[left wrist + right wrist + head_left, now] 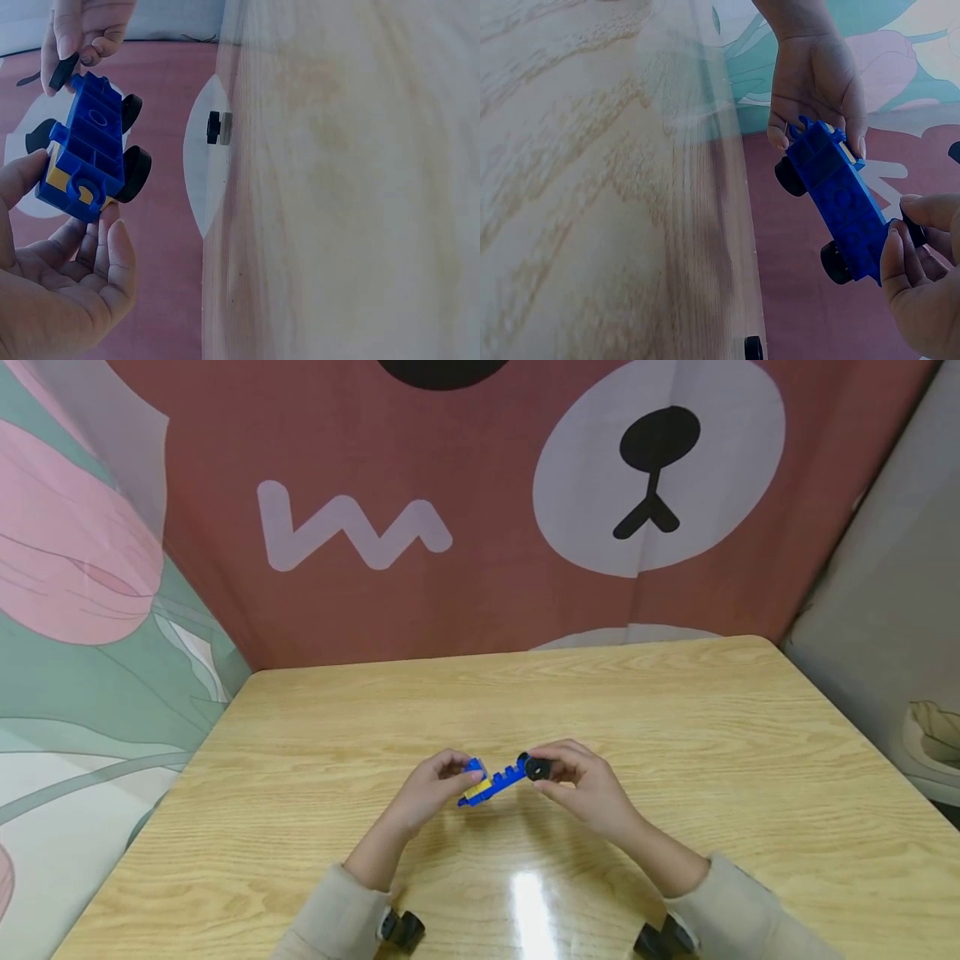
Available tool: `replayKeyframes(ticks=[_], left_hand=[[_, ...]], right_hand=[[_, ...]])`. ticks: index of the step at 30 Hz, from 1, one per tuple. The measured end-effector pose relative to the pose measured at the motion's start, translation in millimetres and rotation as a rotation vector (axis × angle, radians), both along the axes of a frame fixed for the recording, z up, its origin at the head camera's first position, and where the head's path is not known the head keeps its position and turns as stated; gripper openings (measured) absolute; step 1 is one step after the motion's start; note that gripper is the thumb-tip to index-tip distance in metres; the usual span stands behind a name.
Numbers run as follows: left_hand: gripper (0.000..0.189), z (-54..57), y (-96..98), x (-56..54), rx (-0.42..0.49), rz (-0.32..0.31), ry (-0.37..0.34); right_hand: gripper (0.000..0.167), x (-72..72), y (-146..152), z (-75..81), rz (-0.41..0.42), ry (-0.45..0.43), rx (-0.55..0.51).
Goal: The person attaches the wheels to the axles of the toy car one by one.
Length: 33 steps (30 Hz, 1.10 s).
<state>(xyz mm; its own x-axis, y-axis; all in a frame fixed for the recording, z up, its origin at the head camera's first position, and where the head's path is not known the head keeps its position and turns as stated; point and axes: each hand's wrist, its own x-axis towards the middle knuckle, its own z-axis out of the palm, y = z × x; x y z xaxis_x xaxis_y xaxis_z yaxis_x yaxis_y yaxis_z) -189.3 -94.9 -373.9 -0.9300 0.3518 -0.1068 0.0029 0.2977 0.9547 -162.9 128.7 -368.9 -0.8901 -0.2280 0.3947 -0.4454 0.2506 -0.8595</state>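
Note:
Between both hands, above the table, is a blue toy brick car [506, 779] with studs along its top and black wheels [135, 175]. A yellow brick [477, 788] with a blue brick [474, 767] on it sits at the car's left end. My left hand [427, 793] grips that end between thumb and fingers. At the other end, my right hand [588, 785] pinches a black wheel [64, 72] by its rim, right at the axle stub. The left wrist view shows the car's hollow underside and a blue hook on its end.
Below the hands spreads a light wooden table [337, 710]. A brown curtain [480, 602] with a cartoon face hangs along its far edge. Beige sleeves [341, 914] carry black wrist devices [402, 930]. A small black object [214, 127] shows near the table edge.

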Motion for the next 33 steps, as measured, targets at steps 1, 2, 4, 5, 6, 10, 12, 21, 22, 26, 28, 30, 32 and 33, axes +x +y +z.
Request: replayKeyframes(ticks=[1, 2, 4, 5, 6, 10, 12, 21, 22, 26, 28, 30, 32, 33], left_hand=[[0.037, 0.0, 0.0, -0.1, -0.003, -0.002, 0.000], [0.038, 0.2, 0.1, -0.3, -0.007, -0.005, 0.002], [0.040, 0.8, 0.3, -0.5, -0.013, -0.006, 0.005], [0.040, 1.2, 0.3, -0.6, -0.015, -0.005, 0.006], [0.041, 1.7, 0.3, -0.6, -0.019, -0.004, 0.007], [0.040, 2.8, 0.1, -0.4, -0.026, -0.001, 0.011], [0.039, 3.0, 0.2, -0.1, -0.025, -0.002, 0.007], [0.039, 2.0, 0.6, -0.7, -0.019, -0.012, -0.004], [0.039, 1.9, 0.6, -0.7, -0.019, -0.011, -0.003], [0.038, 2.3, 0.3, -0.4, -0.018, -0.009, -0.012], [0.037, 3.2, 0.3, 0.0, -0.019, -0.009, -0.015], [0.034, 5.7, 0.7, 1.2, -0.013, -0.011, -0.022], [0.031, 11.0, 1.9, 4.0, -0.007, -0.015, -0.020], [0.030, 14.3, 2.7, 5.8, -0.008, -0.016, -0.019]], right_hand=[[0.031, -0.1, -0.3, -0.3, 0.004, 0.003, -0.001], [0.031, -0.2, -0.5, -0.6, 0.007, 0.005, 0.003], [0.031, -0.1, -0.9, -0.7, 0.008, 0.006, 0.012], [0.031, -0.1, -1.2, -0.6, 0.008, 0.008, 0.018], [0.031, 0.0, -1.4, -0.4, 0.007, 0.011, 0.024], [0.031, 0.3, -2.4, 0.5, 0.003, 0.025, 0.045], [0.031, 0.5, -2.8, 1.0, 0.002, 0.020, 0.043], [0.031, 1.1, -2.9, 0.3, -0.003, -0.045, 0.030], [0.031, 1.0, -3.0, -0.1, 0.000, -0.050, 0.026], [0.032, 0.2, -3.5, -1.4, 0.011, -0.049, 0.011], [0.032, 0.0, -3.7, -2.0, 0.015, -0.044, 0.005], [0.030, 0.4, -3.8, -2.1, 0.014, -0.044, 0.005], [0.027, 1.2, -3.7, -1.9, 0.022, -0.070, -0.016], [0.026, 1.6, -3.5, -1.8, 0.025, -0.086, -0.028]])
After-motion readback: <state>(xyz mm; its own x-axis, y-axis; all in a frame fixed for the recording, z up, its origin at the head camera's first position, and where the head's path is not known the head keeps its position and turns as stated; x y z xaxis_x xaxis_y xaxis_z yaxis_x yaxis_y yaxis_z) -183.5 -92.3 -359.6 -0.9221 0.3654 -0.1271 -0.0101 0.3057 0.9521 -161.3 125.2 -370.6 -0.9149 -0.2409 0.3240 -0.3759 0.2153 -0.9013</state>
